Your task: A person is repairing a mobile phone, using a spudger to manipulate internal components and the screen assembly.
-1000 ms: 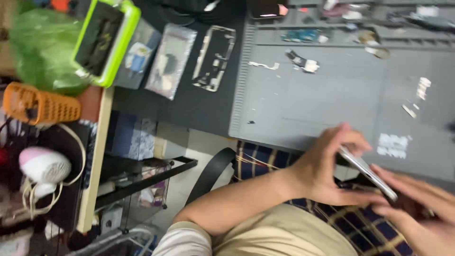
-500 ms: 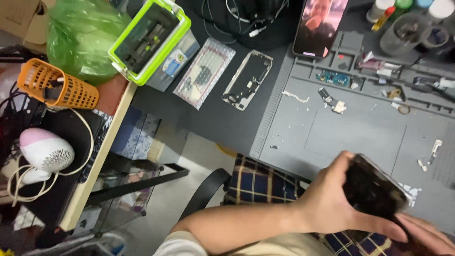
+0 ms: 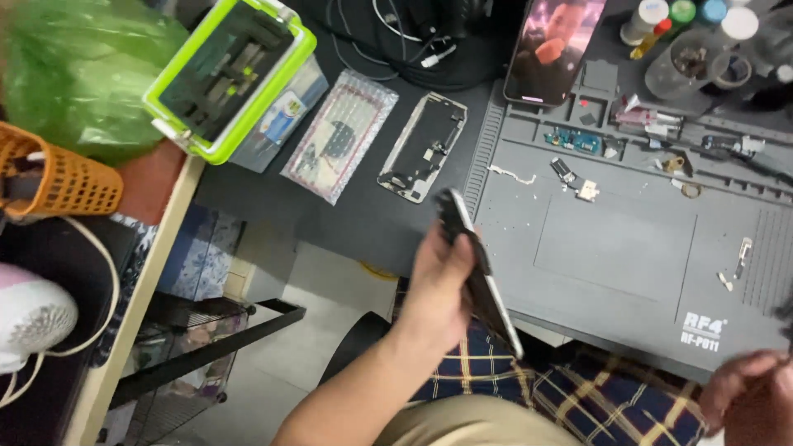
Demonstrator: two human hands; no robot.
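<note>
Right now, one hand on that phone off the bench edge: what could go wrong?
1. The left hand alone holds the phone, tilted on edge over the lap, off the grey repair mat; a slip could drop it.
2. The right hand is apart, giving no support.
3. Small loose parts lie on the mat; a swing could scatter them.

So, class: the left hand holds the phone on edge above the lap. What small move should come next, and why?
Probably lay the phone flat on the grey mat: only the left hand grips it, the right hand is off it.

Dark workbench w/ pale edge, light floor.
</note>
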